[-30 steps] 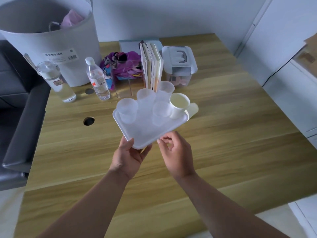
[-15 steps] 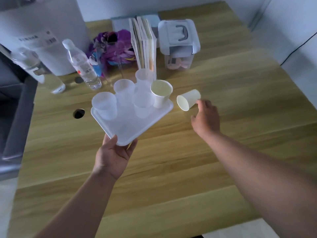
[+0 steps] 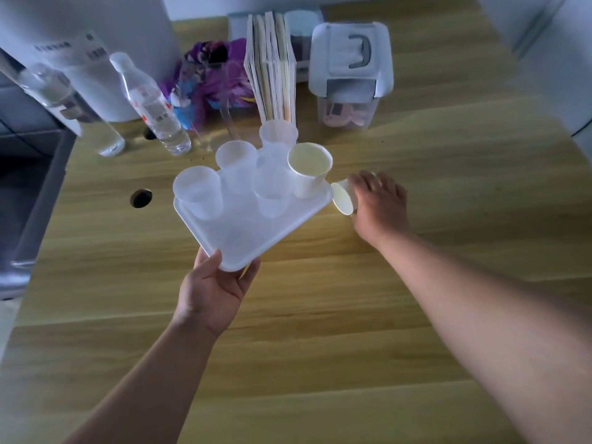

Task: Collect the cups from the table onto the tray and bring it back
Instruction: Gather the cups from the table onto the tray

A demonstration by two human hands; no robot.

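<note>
My left hand (image 3: 214, 290) grips the near corner of a white tray (image 3: 248, 238) held above the wooden table (image 3: 320, 315). Several clear plastic cups (image 3: 198, 195) and one upright paper cup (image 3: 309, 169) stand on the tray. A second paper cup (image 3: 340, 197) lies on its side on the table just right of the tray, its mouth facing me. My right hand (image 3: 379, 203) covers this fallen cup from above, fingers curled around its body; most of the cup is hidden under the hand.
At the back stand two water bottles (image 3: 150, 107), a grey bin (image 3: 96, 43), a purple cloth bundle (image 3: 211, 78), upright books (image 3: 272, 65) and a lidded plastic box (image 3: 350, 75). A round hole (image 3: 141, 197) pierces the tabletop left of the tray. A dark sofa (image 3: 25, 187) borders the left edge.
My right hand left the tray, reached right and came down onto the fallen paper cup. The left hand alone now holds the tray.
</note>
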